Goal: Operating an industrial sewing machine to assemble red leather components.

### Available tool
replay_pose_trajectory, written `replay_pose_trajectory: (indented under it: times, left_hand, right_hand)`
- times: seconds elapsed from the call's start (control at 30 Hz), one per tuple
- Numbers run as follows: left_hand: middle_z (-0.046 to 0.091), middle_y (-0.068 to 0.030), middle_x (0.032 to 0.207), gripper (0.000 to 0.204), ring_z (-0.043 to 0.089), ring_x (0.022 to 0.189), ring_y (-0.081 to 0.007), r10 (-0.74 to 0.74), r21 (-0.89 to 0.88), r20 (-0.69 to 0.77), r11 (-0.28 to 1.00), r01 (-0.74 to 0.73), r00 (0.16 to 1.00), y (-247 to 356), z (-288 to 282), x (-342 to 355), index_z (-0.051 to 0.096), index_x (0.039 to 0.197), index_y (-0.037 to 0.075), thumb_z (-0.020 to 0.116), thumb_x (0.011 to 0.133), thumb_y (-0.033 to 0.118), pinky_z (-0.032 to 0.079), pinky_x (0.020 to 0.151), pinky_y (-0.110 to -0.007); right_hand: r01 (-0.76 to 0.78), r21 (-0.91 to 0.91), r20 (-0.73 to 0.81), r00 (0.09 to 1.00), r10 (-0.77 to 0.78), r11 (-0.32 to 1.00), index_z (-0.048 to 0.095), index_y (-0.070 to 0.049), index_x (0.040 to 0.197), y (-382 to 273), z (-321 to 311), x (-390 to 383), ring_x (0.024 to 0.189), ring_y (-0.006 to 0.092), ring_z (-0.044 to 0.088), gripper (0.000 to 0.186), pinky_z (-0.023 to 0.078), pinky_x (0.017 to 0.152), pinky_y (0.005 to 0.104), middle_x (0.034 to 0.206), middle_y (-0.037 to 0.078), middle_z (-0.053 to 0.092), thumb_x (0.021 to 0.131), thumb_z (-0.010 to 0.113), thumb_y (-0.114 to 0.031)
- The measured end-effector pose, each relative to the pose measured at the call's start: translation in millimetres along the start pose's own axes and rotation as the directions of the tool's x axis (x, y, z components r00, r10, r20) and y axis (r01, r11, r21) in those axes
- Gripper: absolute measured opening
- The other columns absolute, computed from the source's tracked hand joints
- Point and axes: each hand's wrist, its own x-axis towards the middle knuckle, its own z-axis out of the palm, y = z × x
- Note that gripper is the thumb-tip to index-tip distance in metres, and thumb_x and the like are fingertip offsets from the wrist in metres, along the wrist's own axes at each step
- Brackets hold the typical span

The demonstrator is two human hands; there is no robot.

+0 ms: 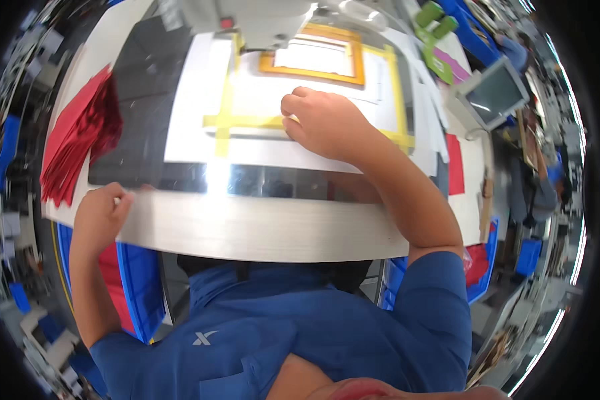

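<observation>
My right hand point(323, 123) is over the white sheet with yellow tape strips point(253, 123), its fingers curled in and the thumb a little apart; nothing shows in it. Beyond it, under a grey machine head point(260, 23), lies an orange-yellow rectangular frame point(313, 75) with a white opening. At the table's near left edge, my left hand point(100, 217) is loosely closed, its thumb slightly blurred, and no object shows in its fingers. Just beyond that hand a stack of red fabric pieces point(80, 133) leans at the left.
A shiny dark plate point(143, 100) covers part of the white table point(267, 227). Blue bins point(140, 287) with red material stand below both sides. To the right are a monitor-like screen point(497, 93), green spool-shaped parts point(437, 23) and red fabric point(455, 163). Another person point(533, 180) is at the far right.
</observation>
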Motion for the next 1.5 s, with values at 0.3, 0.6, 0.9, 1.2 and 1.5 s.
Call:
replay_pose_trajectory:
  times: [0.3,0.6,0.9,1.2,1.5]
  left_hand:
    - [0.069,-0.0166,0.091,0.020,0.068,0.090,-0.0365,0.785,-0.161,-0.071,0.600,-0.784,0.615,207.7,58.8,132.7,0.070,0.098,0.003,0.071,0.096,0.023,0.054,0.082,-0.047]
    - [0.061,-0.0086,0.089,0.021,0.061,0.083,-0.0287,0.944,-0.063,-0.281,0.159,-0.985,0.171,227.6,109.7,159.2,0.069,0.100,0.010,0.081,0.086,0.018,0.049,0.077,-0.042]
    - [0.057,-0.0040,0.082,0.024,0.058,0.080,-0.0222,0.915,0.007,-0.392,0.103,-0.995,0.092,229.2,118.3,162.3,0.063,0.083,0.012,0.083,0.081,0.025,0.045,0.069,-0.037]
    - [0.058,-0.0063,0.088,0.024,0.059,0.084,-0.0260,0.948,-0.004,-0.294,0.129,-0.992,0.125,227.2,112.6,158.3,0.067,0.095,0.010,0.084,0.082,0.020,0.046,0.075,-0.040]
    - [0.057,-0.0060,0.087,0.023,0.058,0.084,-0.0252,0.944,-0.001,-0.305,0.130,-0.991,0.125,227.3,112.2,157.2,0.065,0.092,0.011,0.083,0.083,0.020,0.046,0.074,-0.039]
  right_hand:
    - [-0.566,0.125,-0.504,0.671,0.544,0.815,0.075,-0.005,0.098,192.6,-58.6,-75.1,0.084,0.0317,0.073,0.025,0.056,0.078,0.0396,0.091,0.014,0.077,0.094,0.075,-0.029]
    - [-0.770,0.024,-0.505,0.541,0.673,0.637,0.080,-0.006,0.105,267.8,-47.7,-134.0,0.088,0.0337,0.075,0.031,0.056,0.082,0.0425,0.097,0.015,0.079,0.095,0.076,-0.034]
    - [-0.814,0.126,-0.521,0.432,0.736,0.567,0.081,-0.003,0.101,247.2,-56.9,-125.8,0.085,0.0342,0.074,0.032,0.055,0.081,0.0421,0.090,0.018,0.078,0.096,0.074,-0.034]
    - [-0.792,-0.032,-0.458,0.554,0.695,0.610,0.081,-0.004,0.103,245.4,-82.5,-130.0,0.087,0.0402,0.073,0.034,0.055,0.082,0.0461,0.091,0.022,0.076,0.098,0.072,-0.036]
    - [-0.830,-0.105,-0.443,0.532,0.721,0.548,0.076,0.000,0.098,236.4,-102.8,-119.8,0.092,0.0474,0.070,0.044,0.053,0.082,0.0511,0.093,0.026,0.073,0.104,0.062,-0.041]
